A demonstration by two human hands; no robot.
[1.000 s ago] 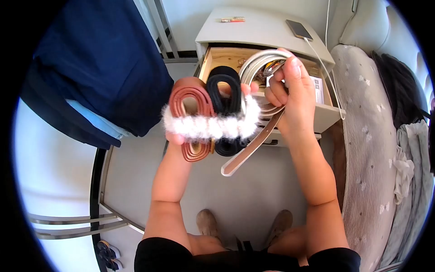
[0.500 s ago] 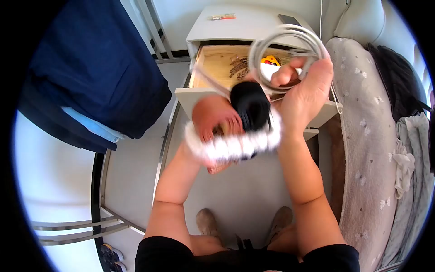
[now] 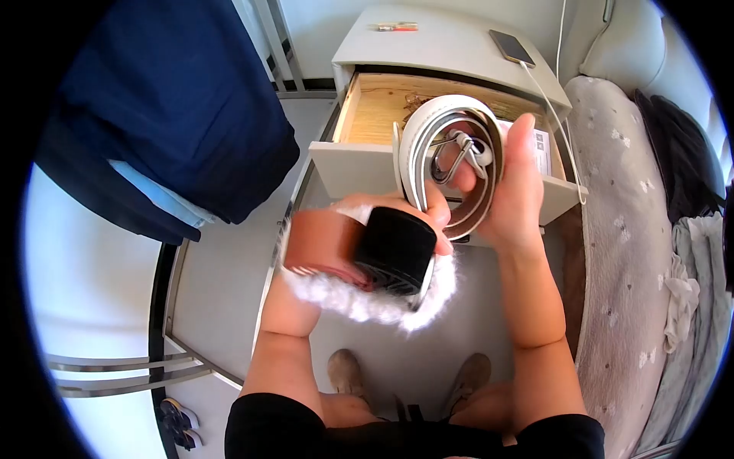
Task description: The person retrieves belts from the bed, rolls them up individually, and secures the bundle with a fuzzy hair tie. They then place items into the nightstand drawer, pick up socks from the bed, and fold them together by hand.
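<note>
My right hand point(image 3: 514, 205) holds a coiled white belt point(image 3: 453, 105) above the drawer front, its thumb raised beside the coil. The belt's buckle shows inside the loops. My left hand point(image 3: 436, 208) is mostly hidden behind a fluffy white band or holder point(image 3: 348, 301), which holds a rolled brown belt point(image 3: 319, 243) and a rolled black belt point(image 3: 396, 243) side by side. Some left fingertips reach the lower left of the white coil. Whether they pinch the belt too, I cannot tell.
A white nightstand point(image 3: 428, 47) has its drawer point(image 3: 368, 107) pulled out, with brown hair clips and a white box inside. On top lie a phone point(image 3: 511, 47) with a cable and a small packet point(image 3: 397, 27). Dark clothes point(image 3: 176, 107) hang left; a bed point(image 3: 612, 245) stands right.
The white belt has come down and left, its coil now facing me more squarely and closer to my left hand. The fluffy holder with the two rolled belts has moved down and turned.
</note>
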